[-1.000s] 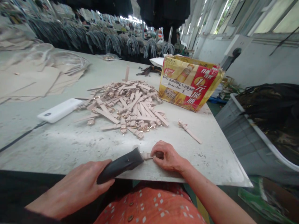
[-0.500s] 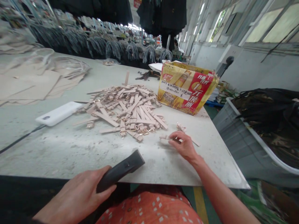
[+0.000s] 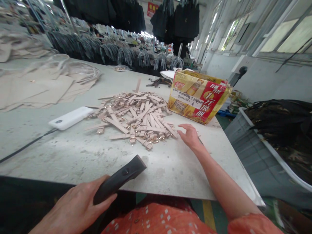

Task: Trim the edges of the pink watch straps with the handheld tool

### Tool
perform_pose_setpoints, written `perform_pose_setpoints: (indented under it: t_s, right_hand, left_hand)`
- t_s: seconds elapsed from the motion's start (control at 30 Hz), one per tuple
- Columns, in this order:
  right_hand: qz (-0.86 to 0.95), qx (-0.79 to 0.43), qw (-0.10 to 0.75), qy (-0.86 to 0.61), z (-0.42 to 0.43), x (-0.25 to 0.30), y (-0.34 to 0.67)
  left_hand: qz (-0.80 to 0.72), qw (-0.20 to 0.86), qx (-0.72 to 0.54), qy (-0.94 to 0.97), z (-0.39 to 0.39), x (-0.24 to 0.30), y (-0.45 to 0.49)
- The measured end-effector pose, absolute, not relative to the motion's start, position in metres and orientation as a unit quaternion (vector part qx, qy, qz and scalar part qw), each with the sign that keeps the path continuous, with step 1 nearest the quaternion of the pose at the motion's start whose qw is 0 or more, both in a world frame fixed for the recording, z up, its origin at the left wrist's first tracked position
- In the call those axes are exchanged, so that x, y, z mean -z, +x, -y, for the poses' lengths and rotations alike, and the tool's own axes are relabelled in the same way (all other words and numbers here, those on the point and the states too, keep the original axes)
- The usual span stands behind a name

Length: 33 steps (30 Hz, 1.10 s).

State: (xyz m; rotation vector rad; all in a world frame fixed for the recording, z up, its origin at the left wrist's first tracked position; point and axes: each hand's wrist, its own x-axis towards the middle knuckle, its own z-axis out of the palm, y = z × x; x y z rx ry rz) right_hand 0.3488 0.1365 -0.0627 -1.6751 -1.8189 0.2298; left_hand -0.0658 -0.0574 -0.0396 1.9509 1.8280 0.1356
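Note:
My left hand is wrapped round a black hand-held tool shaped like a hair clipper, above the table's near edge. Its flat, wide end points up and to the right. My right hand is at the right edge of a pile of beige straps, its fingers apart and nothing visible between them. The straps have gold-coloured buckles and clips and lie heaped in all directions. Behind my right hand, a small bit of strap shows by the wrist, mostly hidden.
A yellow and red cardboard box stands behind the right hand. A white power bank with a black cable lies left of the pile. Flat beige pieces cover the table's left. A grey bin of dark material stands beyond the right edge.
My right hand has let go of a strap and moved up towards the pile, its fingers parting. My left hand still holds the black tool. The view has shifted slightly.

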Motion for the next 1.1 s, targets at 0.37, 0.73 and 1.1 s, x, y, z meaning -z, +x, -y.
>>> perform_pose_setpoints:
  t_s: [0.37,0.73,1.1]
  right_hand:
    - [0.697,-0.127,0.256,-0.658,-0.192,0.061,0.284]
    - [0.638,-0.151,0.375,-0.655,-0.167,0.047,0.318]
    - [0.745,-0.356,0.307,-0.474,-0.020,0.080,0.276]
  left_hand:
    - [-0.662,0.241,-0.027,0.710,0.067,0.039,-0.057]
    - [-0.660,0.266,-0.030,0.702,0.070,0.043,-0.056]
    - [-0.664,0.268,-0.024,0.698,0.071,0.040,-0.065]
